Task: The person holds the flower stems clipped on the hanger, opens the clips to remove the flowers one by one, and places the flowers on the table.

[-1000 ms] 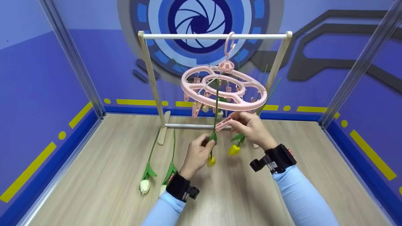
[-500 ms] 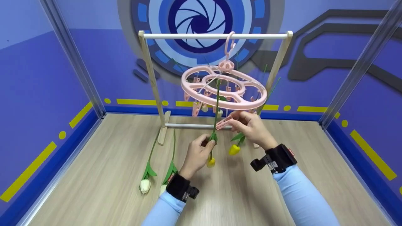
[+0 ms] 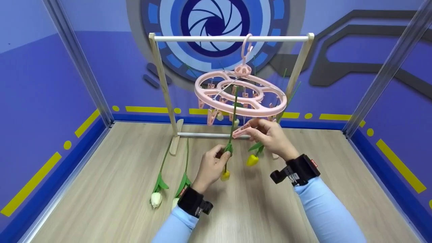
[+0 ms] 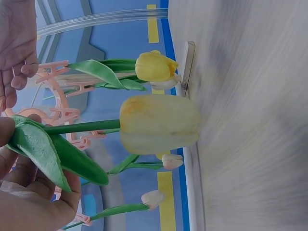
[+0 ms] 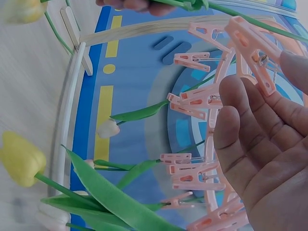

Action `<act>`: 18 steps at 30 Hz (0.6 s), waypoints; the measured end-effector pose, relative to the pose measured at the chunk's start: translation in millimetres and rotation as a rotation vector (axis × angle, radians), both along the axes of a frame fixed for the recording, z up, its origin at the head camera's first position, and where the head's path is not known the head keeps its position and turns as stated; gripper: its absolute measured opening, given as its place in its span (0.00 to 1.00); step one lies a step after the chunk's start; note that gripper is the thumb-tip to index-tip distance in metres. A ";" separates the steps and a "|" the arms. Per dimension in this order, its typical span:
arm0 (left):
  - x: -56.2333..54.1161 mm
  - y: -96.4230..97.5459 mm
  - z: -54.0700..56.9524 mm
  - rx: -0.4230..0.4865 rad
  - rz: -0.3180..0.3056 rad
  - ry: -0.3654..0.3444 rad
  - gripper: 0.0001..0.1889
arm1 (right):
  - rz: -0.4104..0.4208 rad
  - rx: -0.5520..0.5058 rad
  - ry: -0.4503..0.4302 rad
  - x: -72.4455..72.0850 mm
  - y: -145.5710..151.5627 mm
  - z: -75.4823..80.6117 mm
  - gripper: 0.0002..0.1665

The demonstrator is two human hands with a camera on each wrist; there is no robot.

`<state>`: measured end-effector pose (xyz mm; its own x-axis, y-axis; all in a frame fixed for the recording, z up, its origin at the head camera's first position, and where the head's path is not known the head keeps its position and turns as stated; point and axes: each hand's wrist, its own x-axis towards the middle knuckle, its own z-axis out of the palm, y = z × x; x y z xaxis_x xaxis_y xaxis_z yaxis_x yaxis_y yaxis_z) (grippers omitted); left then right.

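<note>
My left hand [image 3: 211, 165] holds an artificial yellow tulip [image 3: 225, 176] upside down, gripping it at the leaves; its stem points up in front of the hanger. In the left wrist view the blossom [image 4: 159, 124] looks pale yellow. My right hand [image 3: 271, 138] pinches a pink clothespin [image 3: 241, 131] between thumb and fingers, below the rim of the pink clip hanger [image 3: 219, 107]. The clothespin's tip is close beside the tulip stem; whether they touch I cannot tell. In the right wrist view the pinched clothespin [image 5: 252, 53] appears near the thumb.
The hanger hooks over the white bar [image 3: 202, 39] of a wooden rack. Another yellow tulip [image 3: 252, 160] hangs head down near my right hand, with white tulips [image 5: 108, 128] behind. On the table at left lie a white tulip [image 3: 156, 199] and a second one partly under my left wrist.
The held tulip has tilted slightly, its stem top shifting right and its blossom a little left. My right hand and the clothespin have risen slightly.
</note>
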<state>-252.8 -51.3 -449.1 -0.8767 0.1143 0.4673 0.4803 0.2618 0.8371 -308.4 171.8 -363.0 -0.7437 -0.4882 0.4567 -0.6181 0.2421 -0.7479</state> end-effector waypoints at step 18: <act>8.1 -12.8 -2.8 -0.035 0.025 0.032 0.08 | -0.032 -0.017 -0.026 2.3 4.4 1.4 0.13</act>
